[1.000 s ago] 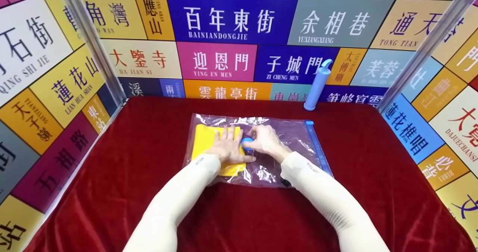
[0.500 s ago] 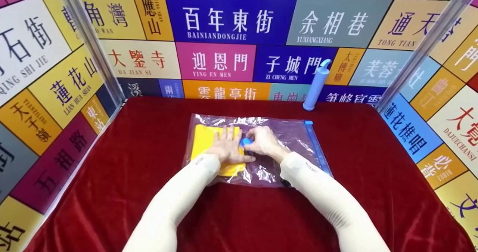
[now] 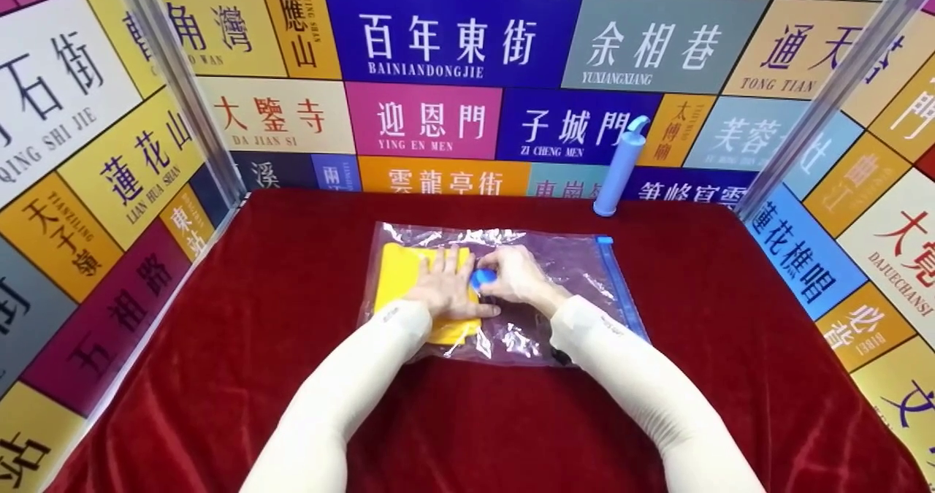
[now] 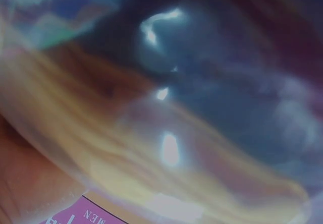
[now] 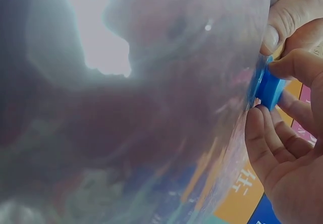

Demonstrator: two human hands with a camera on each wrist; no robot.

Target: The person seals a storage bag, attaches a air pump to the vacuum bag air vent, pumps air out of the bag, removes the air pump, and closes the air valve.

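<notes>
A clear plastic storage bag (image 3: 573, 263) lies flat on the table with a folded yellow cloth (image 3: 394, 277) inside its left half. My left hand (image 3: 444, 288) rests on the bag over the cloth, palm down with fingers spread. Between the hands is the bag's round blue valve cap (image 3: 482, 280). My right hand (image 3: 520, 274) pinches this cap between thumb and fingers; the right wrist view shows the cap (image 5: 271, 89) at the plastic, with the left thumb just above. Shiny plastic and the blurred yellow cloth (image 4: 126, 153) fill most of the left wrist view.
A blue zip strip (image 3: 621, 288) with a slider (image 3: 605, 241) runs along the bag's right edge. Behind the bag, a blue hand pump (image 3: 619, 172) stands upright at the back of the red tablecloth (image 3: 307, 259). Printed panels with street names (image 3: 453, 36) enclose the table.
The right fingers shift slightly around the blue valve cap, whose visible face tilts a little. My left hand, the bag and the pump stay in place.
</notes>
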